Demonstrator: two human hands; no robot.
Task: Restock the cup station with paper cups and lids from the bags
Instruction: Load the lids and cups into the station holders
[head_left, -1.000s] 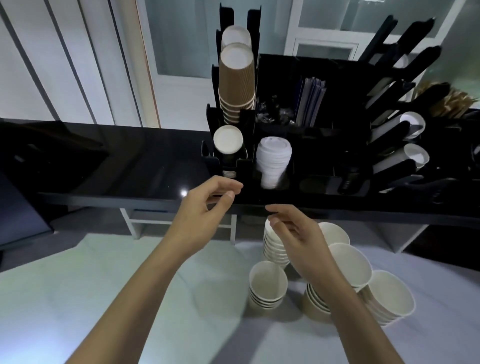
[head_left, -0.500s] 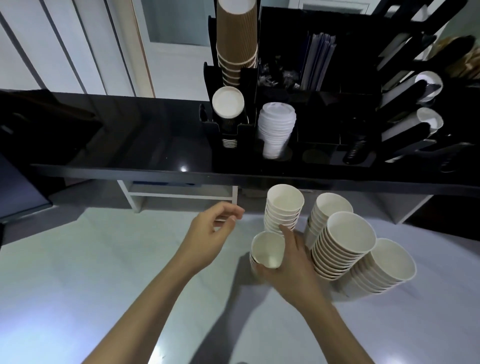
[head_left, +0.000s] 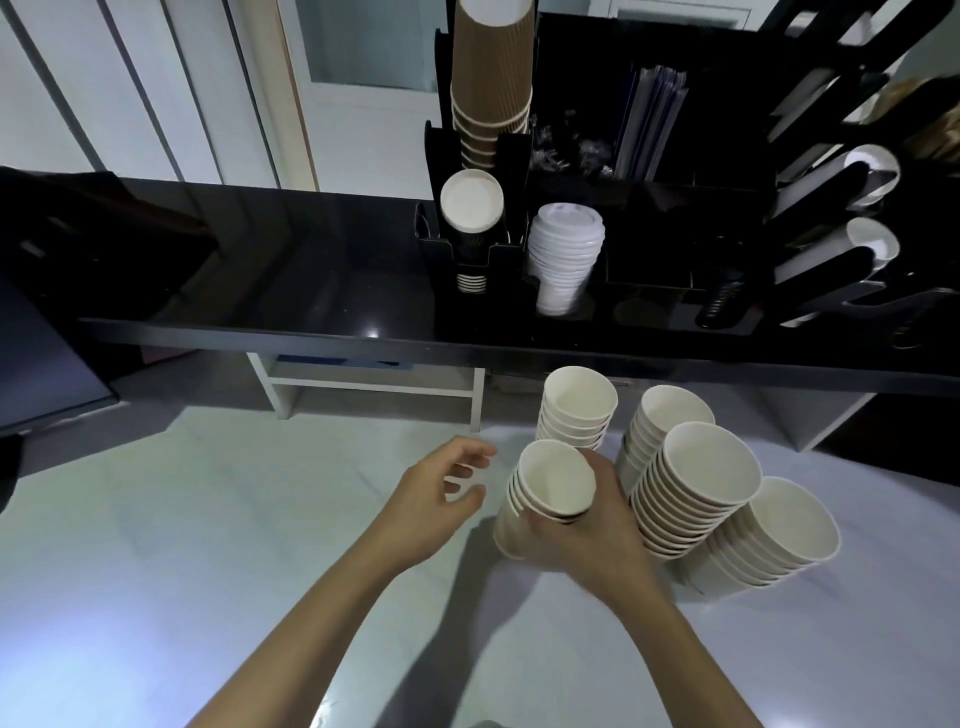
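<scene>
- My right hand (head_left: 582, 525) grips a short stack of white paper cups (head_left: 550, 486), low on the floor (head_left: 208, 545) below the black counter (head_left: 311, 291).
- My left hand (head_left: 436, 499) hovers just beside it, fingers loosely curled, holding nothing.
- Four more cup stacks (head_left: 701, 483) stand at the right.

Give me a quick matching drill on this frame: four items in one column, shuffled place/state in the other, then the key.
Items
1. brown ribbed cup stack
2. white lid stack
3. right hand
4. left hand

Places/states
A. grips a short stack of white cups on the floor
B. stands in the counter organiser, right of the black-sleeved cups
C. hovers beside the cups, fingers loosely curled, holding nothing
D. rises tallest in the organiser's left slot

Pairs: 1-D, 2-B, 3-A, 4-C
</scene>
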